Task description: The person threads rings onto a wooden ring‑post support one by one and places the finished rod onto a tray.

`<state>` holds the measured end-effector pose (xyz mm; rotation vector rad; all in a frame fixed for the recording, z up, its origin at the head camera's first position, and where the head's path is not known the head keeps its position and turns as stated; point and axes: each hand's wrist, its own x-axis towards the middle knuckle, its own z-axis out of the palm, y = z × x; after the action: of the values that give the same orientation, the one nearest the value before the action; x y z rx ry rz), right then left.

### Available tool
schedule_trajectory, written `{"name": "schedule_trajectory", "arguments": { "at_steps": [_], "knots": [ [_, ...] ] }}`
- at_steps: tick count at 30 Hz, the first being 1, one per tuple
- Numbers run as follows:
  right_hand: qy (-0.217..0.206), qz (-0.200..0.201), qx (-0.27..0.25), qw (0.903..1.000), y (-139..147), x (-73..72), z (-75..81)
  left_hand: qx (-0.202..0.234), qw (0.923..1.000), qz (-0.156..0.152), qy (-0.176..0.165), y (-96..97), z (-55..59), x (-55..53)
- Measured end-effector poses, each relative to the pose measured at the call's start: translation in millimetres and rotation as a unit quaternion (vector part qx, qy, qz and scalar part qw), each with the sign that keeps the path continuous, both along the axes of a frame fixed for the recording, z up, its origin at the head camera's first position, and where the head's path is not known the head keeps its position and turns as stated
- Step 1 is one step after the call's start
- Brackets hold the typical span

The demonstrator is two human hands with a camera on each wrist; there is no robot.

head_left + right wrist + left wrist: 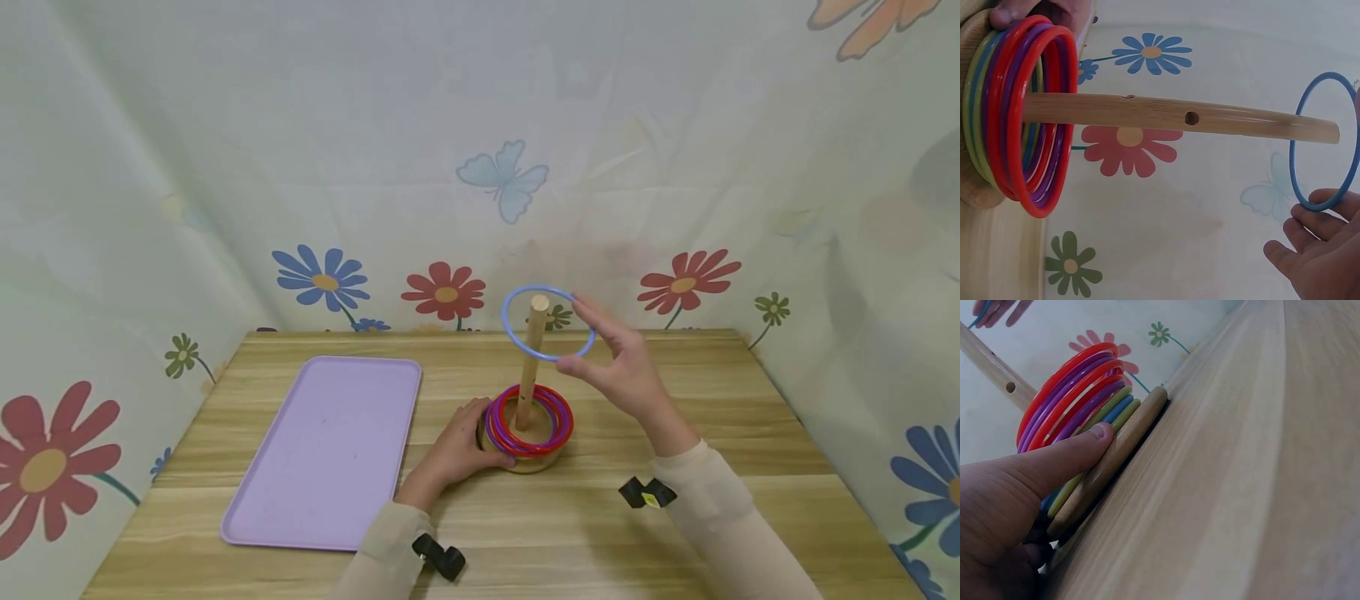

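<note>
Near the top of an upright wooden peg, my right hand holds a thin blue ring between thumb and fingers. The peg's tip appears to pass through this ring. Lower down, a stack of red, purple, blue and green rings lies around the peg on its round wooden base. My left hand grips the base from the left, its thumb resting against the lowest rings in the left wrist view. Its other fingers are mostly hidden behind the base.
A lilac tray lies on the wood-grain table left of the ring stand. Behind and at both sides hangs a pale cloth printed with flowers and a butterfly.
</note>
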<state>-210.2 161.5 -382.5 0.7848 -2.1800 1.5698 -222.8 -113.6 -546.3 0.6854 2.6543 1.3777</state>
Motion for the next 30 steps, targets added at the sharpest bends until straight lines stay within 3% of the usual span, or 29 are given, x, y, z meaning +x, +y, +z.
{"name": "schedule_trajectory", "arguments": {
  "at_steps": [21,30],
  "knots": [
    [0.025,-0.004,0.041,0.9988,8.0,4.0,-31.1,-0.009,0.9999,0.004,0.006,0.2,-0.3,-0.6],
    [-0.022,-0.019,0.046,0.9985,15.9,12.1,-51.8,0.001,0.9999,0.008,-0.006,0.6,-0.4,1.0]
  ]
}}
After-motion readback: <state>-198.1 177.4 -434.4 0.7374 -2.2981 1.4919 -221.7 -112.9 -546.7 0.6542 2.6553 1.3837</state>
